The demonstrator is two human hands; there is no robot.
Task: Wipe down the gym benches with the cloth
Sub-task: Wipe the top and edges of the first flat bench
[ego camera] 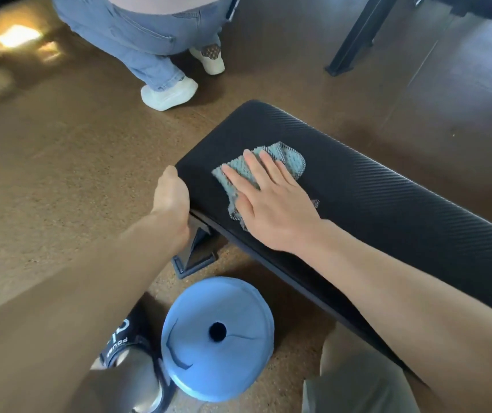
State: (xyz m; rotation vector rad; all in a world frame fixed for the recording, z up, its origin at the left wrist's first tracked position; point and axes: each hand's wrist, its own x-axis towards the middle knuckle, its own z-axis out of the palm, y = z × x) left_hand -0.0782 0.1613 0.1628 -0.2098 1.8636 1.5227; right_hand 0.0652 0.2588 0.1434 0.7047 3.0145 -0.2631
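Right hand (pixel 271 201) flat, hiding most of cloth (pixel 293 160).

Bare forearms, no sleeves; grey-green shorts (pixel 354 383); black shoe (pixel 125 338), white lettering.

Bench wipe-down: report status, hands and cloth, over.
Right hand flat, pressing cloth on bench pad. Left hand grips the pad's end. Blue weight plate on floor beside bench; pad clear.
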